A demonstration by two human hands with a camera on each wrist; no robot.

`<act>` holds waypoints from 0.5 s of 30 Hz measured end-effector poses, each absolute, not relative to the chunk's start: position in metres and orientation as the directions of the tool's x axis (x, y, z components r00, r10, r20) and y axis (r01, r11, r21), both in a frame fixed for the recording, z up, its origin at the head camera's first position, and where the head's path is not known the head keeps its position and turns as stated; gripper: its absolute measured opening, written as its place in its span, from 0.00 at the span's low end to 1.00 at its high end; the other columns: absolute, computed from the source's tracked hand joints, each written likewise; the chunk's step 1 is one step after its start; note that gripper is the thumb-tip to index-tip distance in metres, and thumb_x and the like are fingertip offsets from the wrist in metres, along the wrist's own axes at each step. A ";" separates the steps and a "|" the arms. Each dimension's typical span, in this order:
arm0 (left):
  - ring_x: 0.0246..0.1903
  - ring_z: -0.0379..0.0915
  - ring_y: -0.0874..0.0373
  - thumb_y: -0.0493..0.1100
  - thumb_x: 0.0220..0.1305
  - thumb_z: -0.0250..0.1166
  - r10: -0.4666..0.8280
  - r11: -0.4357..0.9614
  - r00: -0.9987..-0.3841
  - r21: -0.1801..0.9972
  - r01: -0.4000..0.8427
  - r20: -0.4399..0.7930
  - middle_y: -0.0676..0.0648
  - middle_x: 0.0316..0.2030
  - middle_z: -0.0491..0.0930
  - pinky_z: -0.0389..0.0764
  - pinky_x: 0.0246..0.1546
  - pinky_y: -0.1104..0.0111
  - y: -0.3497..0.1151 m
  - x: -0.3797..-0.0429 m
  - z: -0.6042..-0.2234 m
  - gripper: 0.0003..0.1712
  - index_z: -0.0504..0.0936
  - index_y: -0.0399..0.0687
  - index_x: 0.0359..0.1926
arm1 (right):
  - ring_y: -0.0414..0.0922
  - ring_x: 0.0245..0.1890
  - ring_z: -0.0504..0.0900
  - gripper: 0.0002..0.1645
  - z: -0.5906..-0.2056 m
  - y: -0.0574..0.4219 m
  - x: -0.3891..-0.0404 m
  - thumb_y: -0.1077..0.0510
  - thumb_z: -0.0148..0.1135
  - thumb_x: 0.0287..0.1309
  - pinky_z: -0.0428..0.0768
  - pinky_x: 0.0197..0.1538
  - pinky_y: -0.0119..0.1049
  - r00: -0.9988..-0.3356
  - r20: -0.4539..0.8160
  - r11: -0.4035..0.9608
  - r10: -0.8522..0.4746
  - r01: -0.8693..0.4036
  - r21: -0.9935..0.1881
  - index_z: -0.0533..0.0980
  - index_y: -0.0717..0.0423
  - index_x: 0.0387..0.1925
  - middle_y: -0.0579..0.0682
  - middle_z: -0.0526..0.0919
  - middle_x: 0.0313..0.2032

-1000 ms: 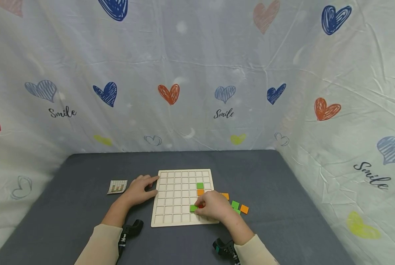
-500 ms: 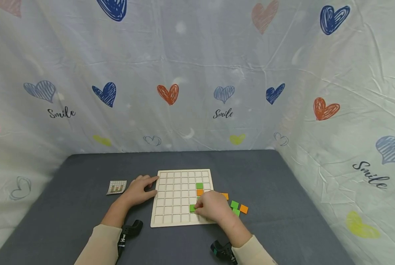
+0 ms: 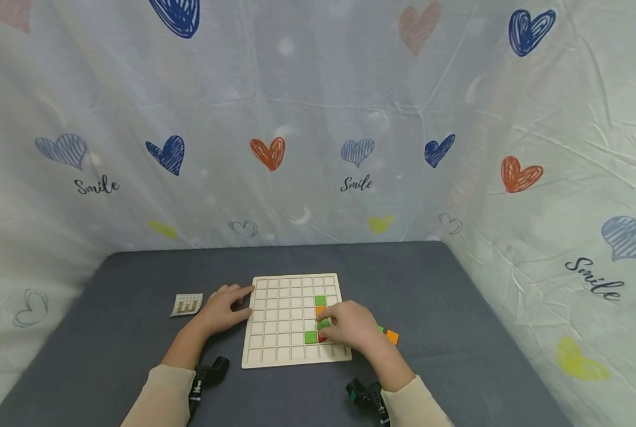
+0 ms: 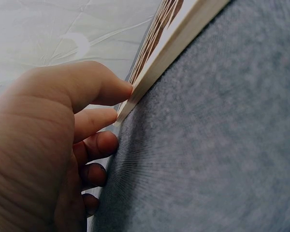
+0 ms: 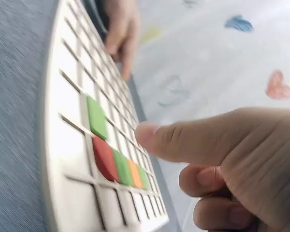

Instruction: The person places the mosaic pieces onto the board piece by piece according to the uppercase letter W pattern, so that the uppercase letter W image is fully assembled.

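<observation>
Five tiles [image 5: 122, 166], three green, one orange, one red, sit in the pale grid board [image 3: 284, 326]. Close over them is the right hand [image 3: 352, 325], thumb and forefinger parted; the left hand [image 3: 223, 308], thumb and forefinger spread, touches the board's left edge.

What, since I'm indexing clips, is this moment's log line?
left hand: touching board, left edge | right hand: above board, empty | on board: red tile, orange tile, three green tiles | right of board: loose tiles
</observation>
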State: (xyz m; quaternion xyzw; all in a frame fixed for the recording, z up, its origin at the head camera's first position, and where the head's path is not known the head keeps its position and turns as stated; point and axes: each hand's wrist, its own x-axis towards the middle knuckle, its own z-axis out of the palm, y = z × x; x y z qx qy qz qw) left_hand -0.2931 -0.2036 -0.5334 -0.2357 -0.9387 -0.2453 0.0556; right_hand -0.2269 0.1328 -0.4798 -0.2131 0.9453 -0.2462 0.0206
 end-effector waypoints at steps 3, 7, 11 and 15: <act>0.31 0.52 0.59 0.48 0.67 0.68 0.412 0.768 -0.883 0.437 0.469 0.224 0.55 0.30 0.62 0.56 0.37 0.57 -0.203 -0.292 -0.534 0.31 0.78 0.42 0.68 | 0.37 0.13 0.52 0.14 -0.475 0.144 -0.230 0.56 0.72 0.58 0.54 0.21 0.33 -0.928 0.059 0.774 -0.367 -0.340 -0.535 0.89 0.49 0.47 0.41 0.60 0.11; 0.31 0.52 0.59 0.47 0.66 0.68 0.412 0.767 -0.881 0.434 0.473 0.233 0.55 0.30 0.62 0.55 0.37 0.57 -0.202 -0.292 -0.534 0.31 0.78 0.41 0.68 | 0.38 0.14 0.52 0.15 -0.471 0.160 -0.234 0.56 0.72 0.62 0.57 0.21 0.33 -0.944 0.050 0.758 -0.326 -0.293 -0.583 0.88 0.52 0.50 0.40 0.57 0.13; 0.31 0.53 0.58 0.47 0.66 0.68 0.411 0.769 -0.883 0.435 0.468 0.225 0.55 0.30 0.61 0.55 0.38 0.56 -0.202 -0.293 -0.534 0.32 0.77 0.41 0.68 | 0.40 0.13 0.53 0.16 -0.470 0.175 -0.238 0.57 0.71 0.63 0.58 0.21 0.34 -0.960 0.022 0.747 -0.278 -0.231 -0.623 0.87 0.53 0.52 0.43 0.60 0.14; 0.31 0.53 0.57 0.47 0.66 0.68 0.408 0.774 -0.889 0.438 0.457 0.207 0.55 0.30 0.61 0.55 0.38 0.56 -0.203 -0.293 -0.534 0.32 0.77 0.42 0.69 | 0.42 0.13 0.54 0.16 -0.472 0.187 -0.242 0.58 0.70 0.63 0.59 0.22 0.35 -0.973 -0.008 0.734 -0.230 -0.168 -0.658 0.87 0.53 0.52 0.44 0.60 0.14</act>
